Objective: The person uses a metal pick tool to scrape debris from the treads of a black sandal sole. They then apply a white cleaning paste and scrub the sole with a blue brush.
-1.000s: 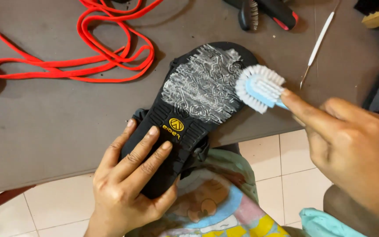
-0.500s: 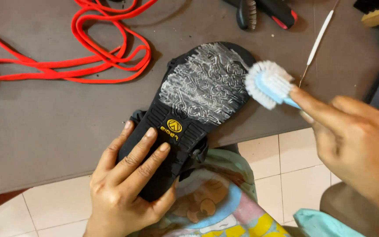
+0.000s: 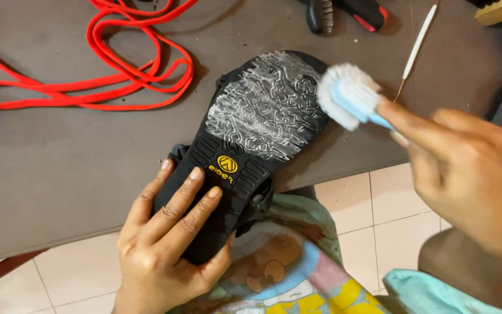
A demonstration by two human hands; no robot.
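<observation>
A black sandal (image 3: 245,145) lies sole-up across the front edge of a dark grey table (image 3: 59,168). White soap foam covers the front half of its patterned sole; a yellow emblem marks the middle. My left hand (image 3: 167,244) grips the heel end, fingers spread flat on the sole. My right hand (image 3: 466,174) holds a light blue brush (image 3: 350,96) with white bristles. The bristles press on the right edge of the sole near the toe.
A red lace (image 3: 117,64) lies looped at the table's back left. A black brush (image 3: 321,14), a red-and-black tool (image 3: 367,11), a thin white pick (image 3: 416,43) and a wooden block (image 3: 495,11) sit along the back. White floor tiles (image 3: 373,215) and colourful cloth (image 3: 286,273) are below.
The brush has slid along the sole's right edge toward the toe and back a little. My left hand keeps its grip on the heel.
</observation>
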